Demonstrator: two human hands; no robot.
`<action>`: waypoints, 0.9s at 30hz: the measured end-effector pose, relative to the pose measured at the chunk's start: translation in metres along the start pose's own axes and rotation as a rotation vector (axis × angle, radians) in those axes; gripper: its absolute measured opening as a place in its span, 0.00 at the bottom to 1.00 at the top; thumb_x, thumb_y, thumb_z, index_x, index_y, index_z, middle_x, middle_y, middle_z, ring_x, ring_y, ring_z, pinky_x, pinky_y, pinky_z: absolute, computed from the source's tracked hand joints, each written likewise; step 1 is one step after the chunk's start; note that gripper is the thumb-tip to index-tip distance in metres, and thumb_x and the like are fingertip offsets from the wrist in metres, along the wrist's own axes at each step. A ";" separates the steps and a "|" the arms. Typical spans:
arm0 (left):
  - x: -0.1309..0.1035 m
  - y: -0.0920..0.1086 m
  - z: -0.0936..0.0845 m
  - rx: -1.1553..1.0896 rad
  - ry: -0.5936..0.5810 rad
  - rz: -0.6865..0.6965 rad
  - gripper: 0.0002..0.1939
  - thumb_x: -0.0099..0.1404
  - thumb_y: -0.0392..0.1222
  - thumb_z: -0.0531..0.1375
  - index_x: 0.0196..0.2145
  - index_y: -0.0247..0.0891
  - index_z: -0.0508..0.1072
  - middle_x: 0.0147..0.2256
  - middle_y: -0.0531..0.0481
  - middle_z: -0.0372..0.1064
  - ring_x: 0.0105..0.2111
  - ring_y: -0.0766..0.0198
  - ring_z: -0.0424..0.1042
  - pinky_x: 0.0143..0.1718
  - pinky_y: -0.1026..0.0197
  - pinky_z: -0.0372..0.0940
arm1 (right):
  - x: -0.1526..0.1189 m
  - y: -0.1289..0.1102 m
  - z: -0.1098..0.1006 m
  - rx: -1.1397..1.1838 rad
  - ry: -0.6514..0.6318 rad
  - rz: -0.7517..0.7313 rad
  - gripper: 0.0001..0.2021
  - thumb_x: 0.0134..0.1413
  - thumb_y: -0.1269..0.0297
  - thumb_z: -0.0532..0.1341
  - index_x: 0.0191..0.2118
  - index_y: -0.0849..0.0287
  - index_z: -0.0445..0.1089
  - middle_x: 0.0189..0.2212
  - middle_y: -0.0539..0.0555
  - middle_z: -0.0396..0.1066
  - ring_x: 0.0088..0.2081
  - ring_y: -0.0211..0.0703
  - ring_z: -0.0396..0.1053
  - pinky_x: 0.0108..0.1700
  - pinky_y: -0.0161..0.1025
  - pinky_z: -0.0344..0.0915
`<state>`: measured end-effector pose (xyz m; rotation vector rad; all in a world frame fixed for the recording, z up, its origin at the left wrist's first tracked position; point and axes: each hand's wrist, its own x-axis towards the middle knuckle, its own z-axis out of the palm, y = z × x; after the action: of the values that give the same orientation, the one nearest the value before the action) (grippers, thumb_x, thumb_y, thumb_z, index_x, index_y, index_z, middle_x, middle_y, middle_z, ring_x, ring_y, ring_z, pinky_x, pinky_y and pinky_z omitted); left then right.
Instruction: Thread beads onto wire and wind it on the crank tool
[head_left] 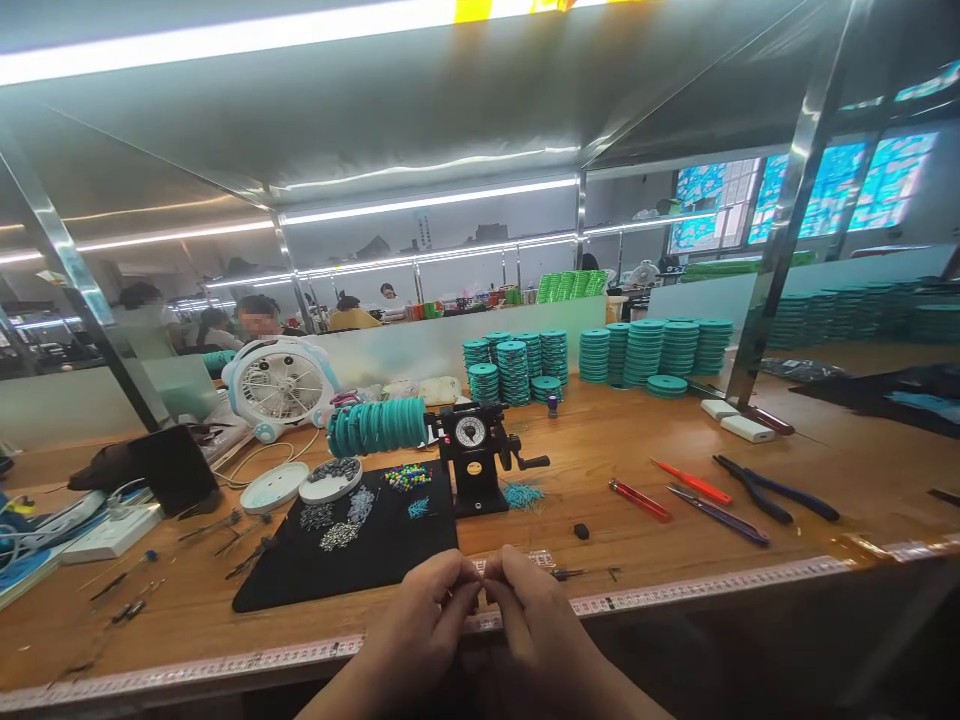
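My left hand (pixel 429 605) and my right hand (pixel 534 610) meet at the front edge of the workbench, thumbs and forefingers pinched together. Whatever they hold between the fingertips is too small to make out. Just beyond them stands a black hand-crank winder (pixel 480 475) with a round dial and a row of teal spools (pixel 381 427) on its shaft. To its left a black mat (pixel 300 575) carries multicoloured beads (pixel 409 478), silvery small parts (pixel 340 537), translucent grey pieces (pixel 361 506) and short teal bits (pixel 418 508). More teal bits (pixel 523 496) lie beside the winder's base.
Stacks of teal spools (pixel 646 352) line the back. At right lie a red-handled tool (pixel 639 500), an orange screwdriver (pixel 691 482), tweezers (pixel 718 514) and pliers (pixel 780 490). A tape measure (pixel 675 590) runs along the front edge. A fan (pixel 281 385) and phone (pixel 172 470) stand left.
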<state>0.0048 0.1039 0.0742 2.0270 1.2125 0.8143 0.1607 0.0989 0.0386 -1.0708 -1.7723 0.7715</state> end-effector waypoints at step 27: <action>-0.005 -0.009 0.016 -0.559 0.019 -0.244 0.17 0.58 0.55 0.59 0.27 0.37 0.65 0.22 0.53 0.66 0.23 0.67 0.63 0.27 0.65 0.58 | 0.000 0.010 -0.010 0.173 0.221 0.071 0.08 0.56 0.59 0.55 0.33 0.58 0.65 0.31 0.53 0.67 0.32 0.43 0.65 0.32 0.37 0.60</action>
<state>0.0108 0.0999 0.0569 1.3966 1.0661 0.9269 0.1736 0.1044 0.0344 -1.0637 -1.4615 0.8011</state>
